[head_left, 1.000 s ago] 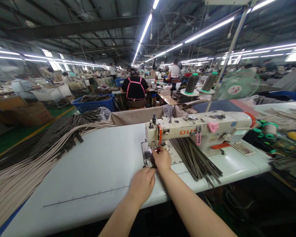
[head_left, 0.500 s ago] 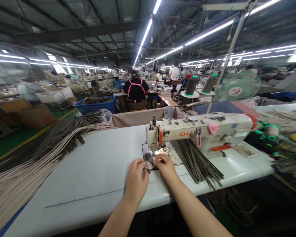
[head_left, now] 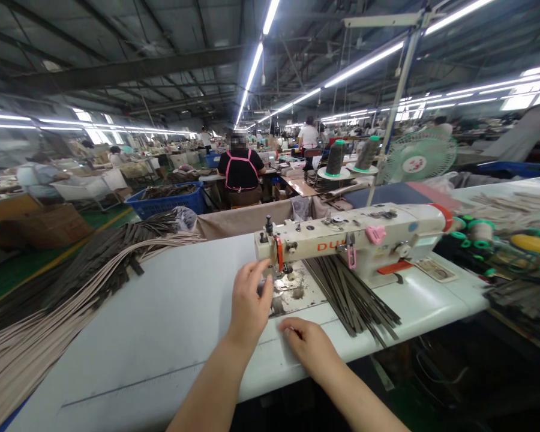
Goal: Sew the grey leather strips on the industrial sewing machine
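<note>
An industrial sewing machine (head_left: 315, 237) stands on the white table (head_left: 171, 318). My left hand (head_left: 249, 300) is raised beside the machine's needle end, its thumb and fingers apart and partly covering the presser foot area. Just right of its fingertips lies the worn metal needle plate (head_left: 297, 291). Lower down, my right hand (head_left: 310, 345) rests near the table's front edge with its fingers curled in; whatever they may hold is too small to make out. A bundle of dark strips (head_left: 353, 294) lies under the machine's arm, to the right of both hands.
Long beige strips (head_left: 40, 354) and dark strips (head_left: 90, 264) hang over the table's left side. Thread cones (head_left: 336, 159), a green fan (head_left: 418, 157) and loose spools (head_left: 480, 233) are at the right. A person (head_left: 240, 168) sits ahead, beyond a blue crate (head_left: 166, 201).
My right hand has drawn back from the needle plate toward the table's front edge. My left hand has moved up to the needle end. The view has shifted slightly right.
</note>
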`<state>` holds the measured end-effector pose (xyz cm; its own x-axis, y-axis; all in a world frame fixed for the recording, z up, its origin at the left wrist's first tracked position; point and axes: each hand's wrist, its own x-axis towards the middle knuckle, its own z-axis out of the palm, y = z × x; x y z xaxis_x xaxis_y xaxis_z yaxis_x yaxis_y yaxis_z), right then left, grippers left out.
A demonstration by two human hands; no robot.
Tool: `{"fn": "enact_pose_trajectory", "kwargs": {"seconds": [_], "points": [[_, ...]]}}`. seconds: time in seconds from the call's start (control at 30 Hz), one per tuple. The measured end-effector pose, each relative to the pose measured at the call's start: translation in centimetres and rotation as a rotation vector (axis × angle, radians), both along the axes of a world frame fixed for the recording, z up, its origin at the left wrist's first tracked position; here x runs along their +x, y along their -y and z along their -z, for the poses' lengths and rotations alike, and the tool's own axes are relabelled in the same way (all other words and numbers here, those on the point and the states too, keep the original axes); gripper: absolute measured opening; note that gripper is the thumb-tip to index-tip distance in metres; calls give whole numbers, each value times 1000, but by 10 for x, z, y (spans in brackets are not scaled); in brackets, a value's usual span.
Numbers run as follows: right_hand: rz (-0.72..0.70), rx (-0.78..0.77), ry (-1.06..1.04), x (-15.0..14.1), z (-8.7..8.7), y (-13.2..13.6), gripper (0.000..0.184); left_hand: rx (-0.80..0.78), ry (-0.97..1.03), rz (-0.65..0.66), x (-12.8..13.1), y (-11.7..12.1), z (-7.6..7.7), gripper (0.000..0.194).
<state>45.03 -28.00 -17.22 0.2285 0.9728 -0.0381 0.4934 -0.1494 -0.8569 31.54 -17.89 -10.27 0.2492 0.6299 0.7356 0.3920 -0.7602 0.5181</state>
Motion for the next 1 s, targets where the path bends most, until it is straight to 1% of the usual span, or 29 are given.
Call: {"fn": "enact_pose_trajectory", "kwargs": {"seconds": [0.1,0.23,0.43,0.53,0.6,0.67,0.73,0.8,0.87,0.9,0.93,1.0], "points": [[-16,-25,44,-3,-3,5,31,47,-81,-18,6,-7,-10,27],[-9,-34,77,-4,-5,5,30,82,-191,-26,11,-16,-19,17],[4,-48,100,-5,-6,4,28,147,-298,-43,13,-24,-24,13],[3,-56,108,-4,-7,1,28,137,-246,-25,15,-25,-25,15],[4,-57,118,-1,-8,-3,29,87,-148,7,14,-24,-23,17],[12,-51,137,3,-10,-6,30,32,-50,71,10,-22,-20,16],[26,-42,161,8,-11,-9,31,-16,-6,194,2,-19,-14,13],[36,-37,179,11,-11,-11,32,-94,18,362,-8,-16,-9,10],[45,-39,191,12,-11,-13,31,-215,60,516,-16,-12,-7,6],[50,-42,197,11,-10,-13,31,-285,80,563,-18,-11,-7,8],[57,-46,203,11,-9,-14,31,-359,84,582,-19,-10,-9,13],[68,-52,217,9,-8,-15,30,-505,37,533,-18,-11,-15,24]]}}
